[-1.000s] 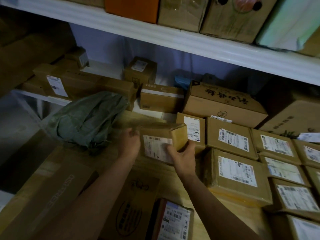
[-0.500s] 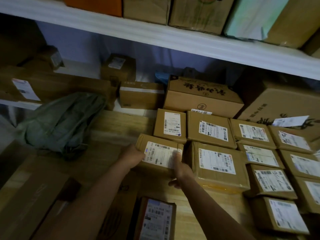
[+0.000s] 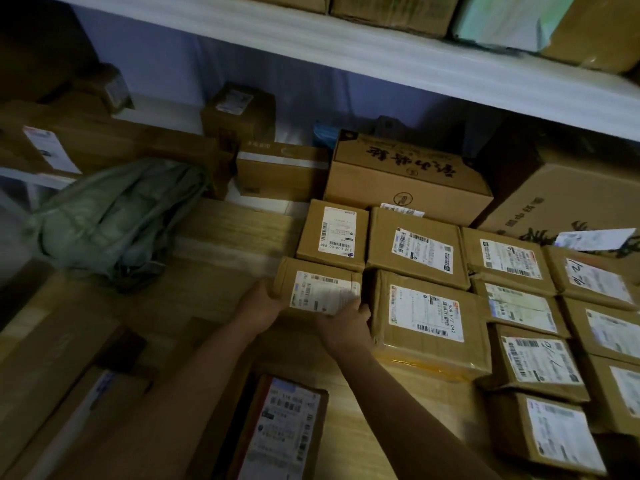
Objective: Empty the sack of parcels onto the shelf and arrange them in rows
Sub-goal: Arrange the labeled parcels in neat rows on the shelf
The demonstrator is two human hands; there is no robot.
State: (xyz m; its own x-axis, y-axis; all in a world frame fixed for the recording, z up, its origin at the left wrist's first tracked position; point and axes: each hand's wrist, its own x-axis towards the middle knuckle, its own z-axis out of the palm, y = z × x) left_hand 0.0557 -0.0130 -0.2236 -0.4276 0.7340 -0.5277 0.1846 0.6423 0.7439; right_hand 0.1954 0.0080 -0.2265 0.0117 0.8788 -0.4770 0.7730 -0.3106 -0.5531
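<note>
A small brown parcel [image 3: 313, 289] with a white label lies flat on the wooden shelf [image 3: 221, 237], at the left end of the parcel rows. My left hand [image 3: 258, 308] grips its left side and my right hand [image 3: 346, 322] holds its near right corner. Behind it lies another small parcel [image 3: 332, 233]; to its right sits a larger taped parcel [image 3: 429, 323]. Several more labelled parcels [image 3: 519, 306] lie in rows to the right. The green sack [image 3: 114, 216] lies crumpled at the shelf's left.
Large cartons [image 3: 408, 178] stand along the back wall. A white upper shelf [image 3: 381, 60] hangs overhead with more boxes. A labelled box [image 3: 280, 431] and flat cardboard [image 3: 52, 375] lie near me, below the shelf edge.
The parcel went from tilted in the air to flat on the shelf beside the rows. Both hands stayed on it, and the view shifted right.
</note>
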